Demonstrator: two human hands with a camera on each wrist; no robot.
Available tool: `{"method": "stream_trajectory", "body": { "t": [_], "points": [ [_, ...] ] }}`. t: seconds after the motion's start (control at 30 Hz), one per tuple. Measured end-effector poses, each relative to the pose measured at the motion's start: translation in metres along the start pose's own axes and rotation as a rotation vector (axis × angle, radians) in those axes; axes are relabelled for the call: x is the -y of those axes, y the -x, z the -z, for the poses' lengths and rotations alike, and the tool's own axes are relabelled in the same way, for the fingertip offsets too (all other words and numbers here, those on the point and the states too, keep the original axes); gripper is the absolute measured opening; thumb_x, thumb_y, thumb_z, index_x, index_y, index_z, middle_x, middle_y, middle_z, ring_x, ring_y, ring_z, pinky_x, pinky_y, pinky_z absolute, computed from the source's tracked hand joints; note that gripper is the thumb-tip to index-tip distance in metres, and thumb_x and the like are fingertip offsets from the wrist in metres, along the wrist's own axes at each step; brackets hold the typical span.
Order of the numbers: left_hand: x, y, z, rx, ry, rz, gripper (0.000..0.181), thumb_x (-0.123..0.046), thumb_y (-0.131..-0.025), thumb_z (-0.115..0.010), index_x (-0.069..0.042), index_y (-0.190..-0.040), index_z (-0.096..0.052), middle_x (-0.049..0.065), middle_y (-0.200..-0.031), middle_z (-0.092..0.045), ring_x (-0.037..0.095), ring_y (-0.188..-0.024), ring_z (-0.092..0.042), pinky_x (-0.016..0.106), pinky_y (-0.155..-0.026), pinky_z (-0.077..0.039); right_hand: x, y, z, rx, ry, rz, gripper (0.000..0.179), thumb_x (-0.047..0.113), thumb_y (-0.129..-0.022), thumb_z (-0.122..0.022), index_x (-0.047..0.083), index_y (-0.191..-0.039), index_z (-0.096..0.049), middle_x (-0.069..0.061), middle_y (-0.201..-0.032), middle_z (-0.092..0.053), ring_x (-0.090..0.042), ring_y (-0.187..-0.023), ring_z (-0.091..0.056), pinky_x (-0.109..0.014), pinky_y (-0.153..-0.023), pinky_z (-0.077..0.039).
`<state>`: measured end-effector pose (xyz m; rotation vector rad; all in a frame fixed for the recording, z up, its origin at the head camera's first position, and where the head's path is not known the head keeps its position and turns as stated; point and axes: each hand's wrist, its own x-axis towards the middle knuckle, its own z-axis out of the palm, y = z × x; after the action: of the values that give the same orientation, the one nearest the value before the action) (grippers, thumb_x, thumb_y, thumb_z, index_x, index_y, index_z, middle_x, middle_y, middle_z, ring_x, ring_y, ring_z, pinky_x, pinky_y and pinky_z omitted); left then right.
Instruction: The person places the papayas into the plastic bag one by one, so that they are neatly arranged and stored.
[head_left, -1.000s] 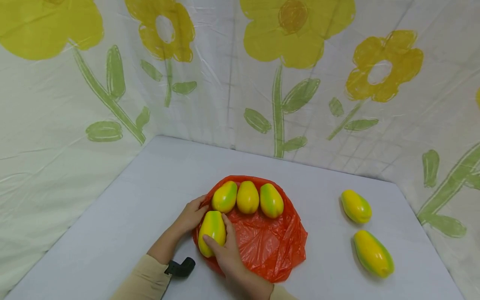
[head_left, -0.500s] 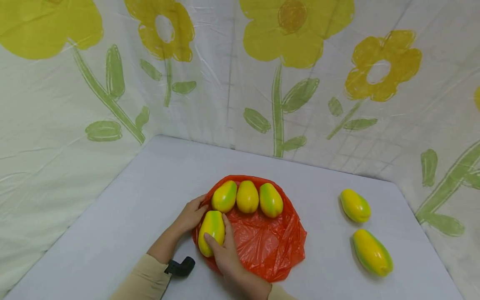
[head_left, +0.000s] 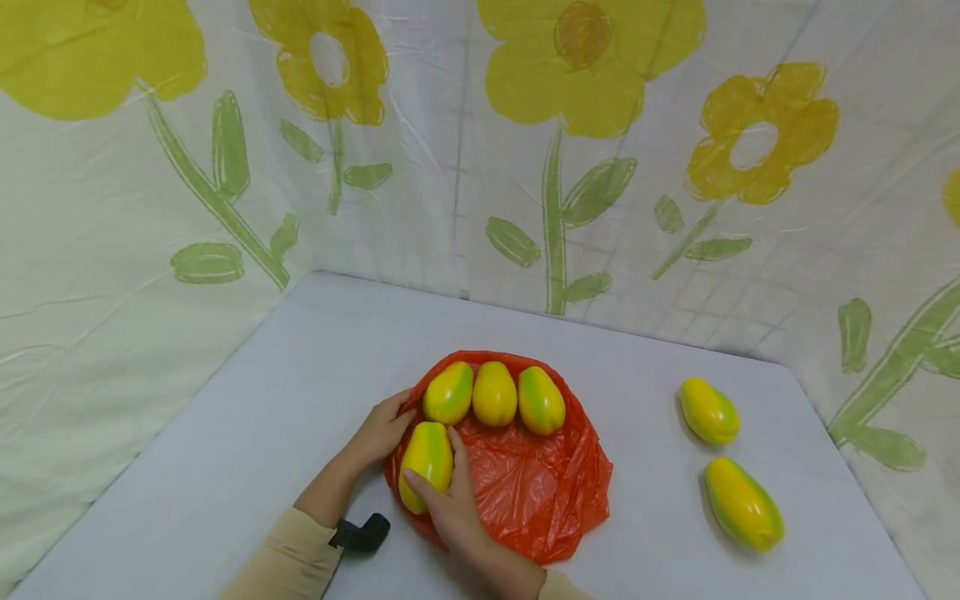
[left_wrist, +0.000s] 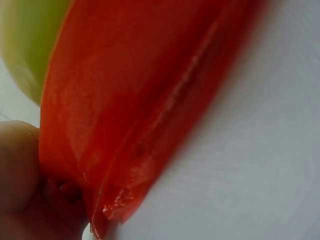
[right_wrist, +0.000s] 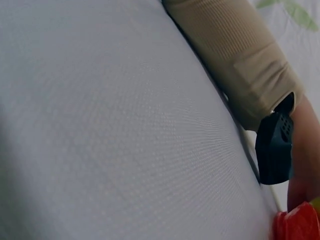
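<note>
A red plastic bag (head_left: 517, 492) lies spread on the table, with three yellow-green papayas in a row along its far side: the left one (head_left: 448, 393), the middle one (head_left: 495, 394) and the right one (head_left: 542, 402). My right hand (head_left: 456, 508) grips another papaya (head_left: 427, 462) at the bag's near left, thumb on top and fingers along its right side. At the bag's left edge my left hand (head_left: 381, 432) pinches the plastic. The left wrist view shows this hand (left_wrist: 25, 185) close up against the red plastic (left_wrist: 120, 90). The right wrist view shows mostly tabletop.
Two more papayas lie on the right of the white table (head_left: 300, 350): a farther one (head_left: 709, 410) and a nearer one (head_left: 744, 504). A black device (head_left: 362, 533) is strapped to the left wrist. A flower-printed sheet (head_left: 420, 225) rises behind the table.
The papaya in my right hand has shifted only very slightly. My left hand keeps its place at the bag's edge, and the other papayas lie as before.
</note>
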<state>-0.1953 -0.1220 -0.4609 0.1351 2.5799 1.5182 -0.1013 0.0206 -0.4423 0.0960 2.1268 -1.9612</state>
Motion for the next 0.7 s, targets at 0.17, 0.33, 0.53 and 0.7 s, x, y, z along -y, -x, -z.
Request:
{"method": "stream_trajectory", "body": {
  "t": [0.17, 0.33, 0.53, 0.7],
  "points": [
    [-0.001, 0.001, 0.000, 0.002, 0.005, 0.001, 0.039, -0.012, -0.096, -0.044, -0.006, -0.135, -0.047, 0.016, -0.129, -0.056, 0.024, -0.106, -0.058, 0.045, -0.096, -0.048, 0.000, 0.001, 0.002, 0.000, -0.016, 0.030, 0.085, 0.034, -0.082, -0.068, 0.019, -0.147, -0.015, -0.012, -0.143, -0.028, -0.027, -0.120, -0.036, -0.052, -0.101, -0.041],
    [0.000, 0.001, 0.001, 0.005, 0.004, 0.004, 0.040, -0.012, -0.096, -0.044, -0.006, -0.136, -0.046, 0.016, -0.130, -0.055, 0.025, -0.108, -0.057, 0.046, -0.097, -0.046, 0.001, 0.002, 0.004, -0.012, -0.018, 0.045, 0.087, 0.029, -0.080, -0.071, 0.017, -0.147, -0.017, -0.011, -0.145, -0.026, -0.029, -0.122, -0.035, -0.053, -0.103, -0.039],
    [0.000, 0.001, 0.000, 0.005, 0.005, 0.000, 0.039, -0.012, -0.096, -0.044, -0.006, -0.135, -0.047, 0.015, -0.129, -0.056, 0.024, -0.106, -0.057, 0.046, -0.097, -0.047, 0.002, 0.007, 0.008, -0.024, 0.003, 0.081, 0.089, 0.030, -0.078, -0.073, 0.018, -0.147, -0.017, -0.008, -0.152, -0.018, -0.031, -0.131, -0.027, -0.060, -0.108, -0.027],
    [0.001, 0.000, 0.000, 0.003, -0.006, -0.002, 0.039, -0.012, -0.096, -0.043, -0.006, -0.134, -0.048, 0.015, -0.127, -0.058, 0.023, -0.104, -0.058, 0.045, -0.095, -0.048, 0.006, 0.011, 0.017, -0.032, 0.040, 0.096, 0.090, 0.034, -0.077, -0.074, 0.024, -0.146, -0.018, -0.006, -0.156, -0.008, -0.035, -0.138, -0.016, -0.067, -0.107, -0.016]
  ]
}}
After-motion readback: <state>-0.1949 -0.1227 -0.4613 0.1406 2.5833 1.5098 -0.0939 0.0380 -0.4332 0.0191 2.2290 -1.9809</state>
